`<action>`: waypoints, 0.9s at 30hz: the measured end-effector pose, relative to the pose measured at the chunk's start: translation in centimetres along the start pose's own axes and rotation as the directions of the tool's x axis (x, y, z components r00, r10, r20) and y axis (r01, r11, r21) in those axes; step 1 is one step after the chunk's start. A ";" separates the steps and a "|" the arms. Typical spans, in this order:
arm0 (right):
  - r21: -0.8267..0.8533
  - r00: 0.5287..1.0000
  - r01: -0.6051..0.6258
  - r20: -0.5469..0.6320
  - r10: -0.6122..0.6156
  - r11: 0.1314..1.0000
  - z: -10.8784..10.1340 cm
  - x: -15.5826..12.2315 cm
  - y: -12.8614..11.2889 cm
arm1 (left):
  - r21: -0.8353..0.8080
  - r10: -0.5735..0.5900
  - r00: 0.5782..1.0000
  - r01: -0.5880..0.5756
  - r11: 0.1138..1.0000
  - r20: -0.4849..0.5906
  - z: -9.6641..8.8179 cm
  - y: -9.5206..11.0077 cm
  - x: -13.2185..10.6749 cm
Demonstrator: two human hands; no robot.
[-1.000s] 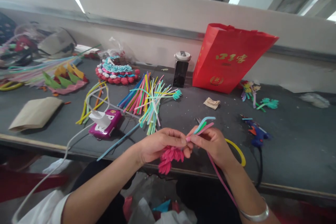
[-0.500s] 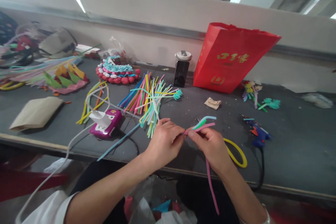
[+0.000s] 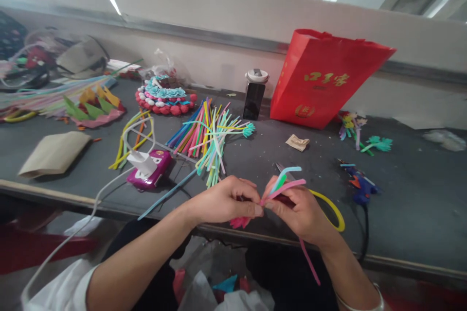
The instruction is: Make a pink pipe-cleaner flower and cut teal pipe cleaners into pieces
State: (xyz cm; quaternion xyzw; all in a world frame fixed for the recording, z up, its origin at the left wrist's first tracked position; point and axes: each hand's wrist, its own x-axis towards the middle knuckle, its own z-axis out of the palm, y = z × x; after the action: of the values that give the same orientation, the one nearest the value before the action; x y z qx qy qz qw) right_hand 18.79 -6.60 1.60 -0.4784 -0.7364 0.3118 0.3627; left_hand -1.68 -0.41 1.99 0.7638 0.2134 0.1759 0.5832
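My left hand (image 3: 237,199) is closed in a pinch on pink pipe cleaners, and a fringed pink pipe-cleaner flower head (image 3: 240,222) shows beneath it. Its fingertips meet those of my right hand (image 3: 294,209), closed around the stems. Out of the right hand's top stick a pink pipe cleaner (image 3: 292,185), a light blue one (image 3: 290,170) and a green one (image 3: 280,183). A long pink end (image 3: 309,262) hangs below the right wrist. The join between the fingertips is mostly hidden. Scissors tips (image 3: 280,167) show just behind the right hand.
Loose pipe cleaners (image 3: 204,136) lie beyond my left hand, near a purple power strip (image 3: 151,170). On the right are a yellow pipe-cleaner loop (image 3: 333,209) and a blue glue gun (image 3: 359,182) with a cord. A red bag (image 3: 324,85) and a bottle (image 3: 254,97) stand at the back.
Both hands have come lower and nearer the table's front edge, still together. The pink flower head now shows under my left hand. The hanging pink end has swung right.
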 end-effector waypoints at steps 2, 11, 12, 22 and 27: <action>0.016 0.999 -0.007 -0.035 0.008 1.000 0.1 0.2 0.1 | -0.073 -0.054 0.999 0.054 0.996 -0.004 0.1 -0.1 0.1; 0.174 0.930 -0.320 -0.129 0.344 0.931 0.8 0.9 0.6 | 0.593 0.277 0.902 -0.029 0.804 -0.330 1.1 -0.4 0.8; 0.180 0.922 -0.336 -0.138 0.362 0.925 0.9 1.0 0.6 | 0.621 0.312 0.889 -0.041 0.783 -0.336 1.2 -0.6 0.9; 0.001 0.936 -0.300 -0.190 0.295 0.954 1.3 0.2 -0.3 | 0.676 0.394 0.806 0.011 0.736 -0.442 1.6 -1.2 1.1; -0.099 0.942 -0.247 -0.257 0.215 0.964 1.6 0.1 -0.9 | 0.692 0.369 0.840 0.009 0.722 -0.397 1.7 -1.2 1.1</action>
State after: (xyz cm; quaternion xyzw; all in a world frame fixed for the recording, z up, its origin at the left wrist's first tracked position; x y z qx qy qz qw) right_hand 16.98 -7.01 1.44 -0.6188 -0.6436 0.2428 0.3795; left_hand 0.00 -0.97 0.44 0.8639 0.3296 0.3403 0.1708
